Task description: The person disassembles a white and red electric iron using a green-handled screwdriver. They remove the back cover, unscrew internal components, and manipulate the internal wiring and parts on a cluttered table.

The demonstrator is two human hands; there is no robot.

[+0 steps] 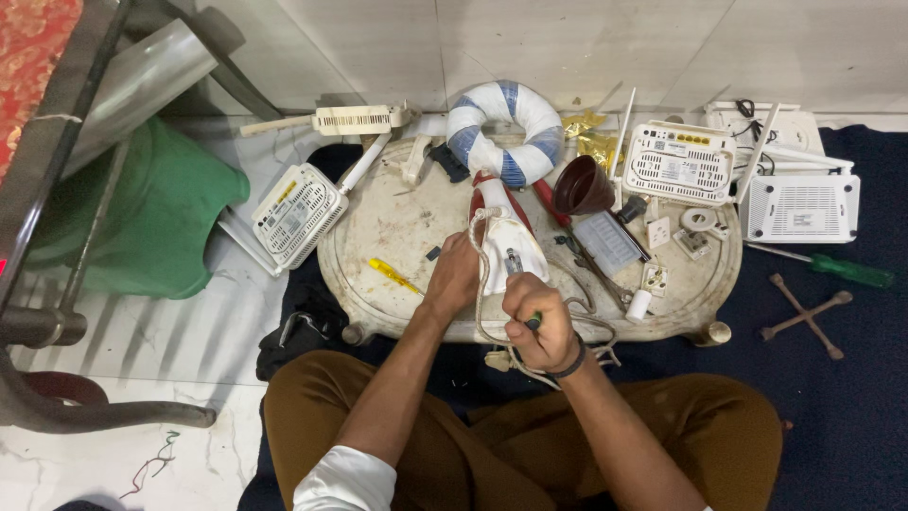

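My left hand (pixel 454 276) presses flat on the white clothes iron (pixel 506 248), lying at the near middle of the low table (pixel 397 222); fingers spread. My right hand (pixel 539 322) is fisted round a green-handled screwdriver (pixel 533 322), tip at the iron; its cord (pixel 484 312) loops beside.

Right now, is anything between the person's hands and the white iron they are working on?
Nothing visible does. The left hand rests right against the iron on the low table, and the right hand holds a green-handled screwdriver pointed at its back end. Only the iron's own cord loops around the hands.
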